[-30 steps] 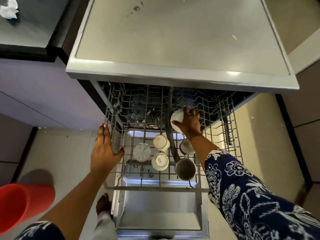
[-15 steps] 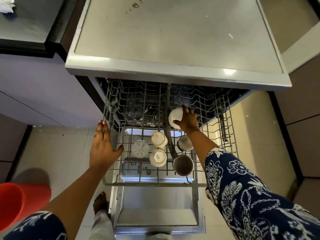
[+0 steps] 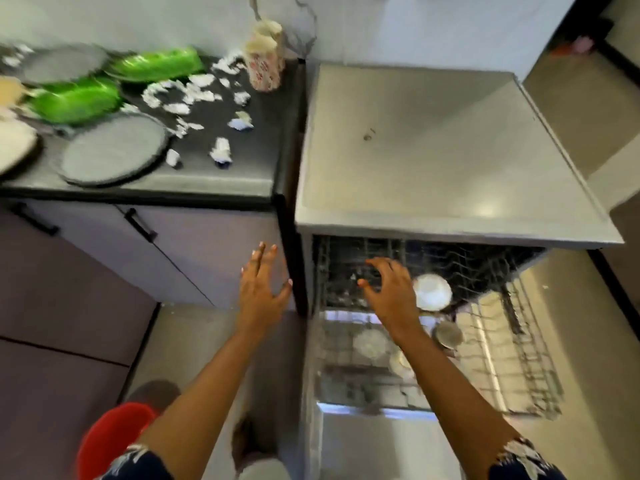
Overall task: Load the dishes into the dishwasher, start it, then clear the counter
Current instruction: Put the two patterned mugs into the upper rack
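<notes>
Dish loading: the left hand [image 3: 263, 292] and right hand [image 3: 391, 289] are held spread and empty near the racked white ceramic bowl [image 3: 433, 292]; the round grey plate [image 3: 114, 148] is likely needed next.

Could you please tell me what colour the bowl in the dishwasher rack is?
The bowl is white; the head view, the only one, shows it.

A red plastic tub [image 3: 114, 434] stands on the beige tiled floor [image 3: 588, 341] at the lower left. Above it are lavender-grey cabinet doors [image 3: 194, 251] with black bar handles [image 3: 140, 225]. A thin cable [image 3: 304, 15] hangs on the pale wall [image 3: 415, 26]. A small blurred pink object [image 3: 583, 43] lies far off on the floor.
</notes>
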A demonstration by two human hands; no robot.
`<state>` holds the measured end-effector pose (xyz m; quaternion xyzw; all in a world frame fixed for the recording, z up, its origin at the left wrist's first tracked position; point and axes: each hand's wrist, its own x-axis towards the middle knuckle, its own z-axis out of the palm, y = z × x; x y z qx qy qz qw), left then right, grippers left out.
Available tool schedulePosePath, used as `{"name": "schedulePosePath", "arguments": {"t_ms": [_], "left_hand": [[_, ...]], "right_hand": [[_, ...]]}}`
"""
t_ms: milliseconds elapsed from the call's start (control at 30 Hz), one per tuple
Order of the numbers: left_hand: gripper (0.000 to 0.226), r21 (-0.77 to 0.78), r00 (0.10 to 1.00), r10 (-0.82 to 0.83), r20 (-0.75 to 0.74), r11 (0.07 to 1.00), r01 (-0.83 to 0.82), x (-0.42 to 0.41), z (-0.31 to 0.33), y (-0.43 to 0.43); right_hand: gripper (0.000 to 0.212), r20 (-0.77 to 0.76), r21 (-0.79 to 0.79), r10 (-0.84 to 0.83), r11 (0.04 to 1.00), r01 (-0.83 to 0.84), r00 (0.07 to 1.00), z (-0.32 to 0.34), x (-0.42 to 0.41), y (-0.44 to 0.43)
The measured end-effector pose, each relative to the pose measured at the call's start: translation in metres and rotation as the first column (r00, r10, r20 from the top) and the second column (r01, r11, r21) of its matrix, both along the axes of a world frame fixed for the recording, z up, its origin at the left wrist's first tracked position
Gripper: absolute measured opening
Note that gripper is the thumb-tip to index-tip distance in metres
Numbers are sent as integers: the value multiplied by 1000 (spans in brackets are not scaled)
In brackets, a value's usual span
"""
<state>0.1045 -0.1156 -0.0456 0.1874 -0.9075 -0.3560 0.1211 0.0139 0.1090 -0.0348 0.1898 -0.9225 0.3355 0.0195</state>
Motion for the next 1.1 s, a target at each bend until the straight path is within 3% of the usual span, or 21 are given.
{"name": "schedulePosePath", "arguments": {"t_ms": [100,167,300,400,567,633,733,800,900,1000,1100], "left_hand": [[68,-131,995,68,-70,988,-77,-7,33,-100],[66,-238,996,81,-33,967,-87,-15,47,-163],[56,-379,991,71,116,925,-22,-37,63,-243],[61,-472,992,-8,125,879,66,-46,68,-265],[39,-593,991,-88,98,795,129,-62,80,-289],[32,-629,987,-110,117,761,160,-76,92,-297],[20,-580,992,-114,45,806,119,-107,107,-308],[16,-540,992,-128,-23,836,96,-141,115,-318],[32,-475,989,-150,-5,871,130,-207,119,-333],[48,-272,993,-113,13,956,113,-280,127,-340],[59,36,998,-66,-3,997,66,-342,130,-347]], "right_hand": [[31,-72,-53,71,996,-75,995,36,-18,-101],[30,-111,-72,85,993,-94,990,53,-34,-168],[39,-72,107,128,987,-120,989,67,-67,-273],[38,-77,245,77,968,-56,994,62,-74,-300],[17,-313,248,37,968,44,949,55,-82,-305],[13,-334,280,51,959,47,941,64,-96,-308],[24,-228,268,50,963,13,972,77,-130,-316],[20,-141,196,16,981,12,990,84,-162,-324],[17,-14,9,-45,999,45,999,92,-218,-340],[30,142,-118,-74,989,91,987,105,-283,-357],[45,204,-79,-33,996,50,978,118,-341,-375]]}}
